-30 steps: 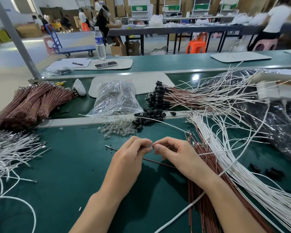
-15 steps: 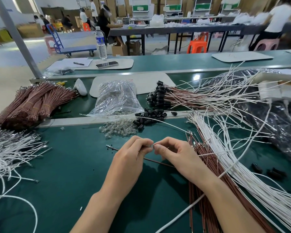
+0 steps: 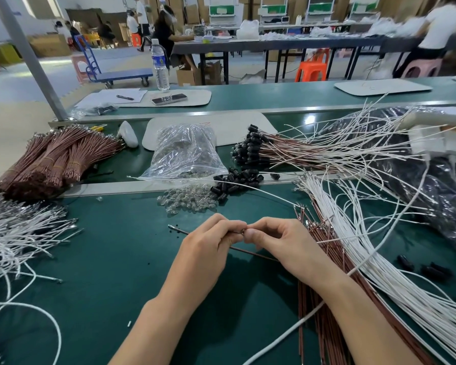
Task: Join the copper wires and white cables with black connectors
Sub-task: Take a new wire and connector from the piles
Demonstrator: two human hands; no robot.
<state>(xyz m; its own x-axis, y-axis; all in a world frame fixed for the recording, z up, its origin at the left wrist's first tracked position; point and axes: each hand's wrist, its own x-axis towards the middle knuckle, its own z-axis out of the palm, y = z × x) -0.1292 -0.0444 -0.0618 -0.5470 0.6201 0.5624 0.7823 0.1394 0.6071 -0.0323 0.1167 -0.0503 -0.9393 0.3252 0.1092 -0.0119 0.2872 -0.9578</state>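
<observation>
My left hand (image 3: 208, 248) and my right hand (image 3: 282, 243) meet fingertip to fingertip above the green table (image 3: 111, 264), pinching a small metal-tipped part between them. A thin copper wire (image 3: 177, 229) passes under both hands, its free end pointing left. A white cable (image 3: 282, 335) runs from beneath my right wrist toward the front edge. What sits inside the pinch is mostly hidden by my fingers. Loose black connectors (image 3: 234, 184) lie in a pile beyond my hands.
Loose copper wires (image 3: 324, 259) and white cables (image 3: 379, 262) fan out on the right. Finished wires with connectors (image 3: 250, 151) lie further back. A clear bag (image 3: 184, 154), small glass bulbs (image 3: 187, 200), bundled copper wires (image 3: 53, 159) and white cables (image 3: 11, 233) fill the left.
Both hands stay pinched together at the same spot; the fingertips have shifted only slightly closer. The view has tilted a little.
</observation>
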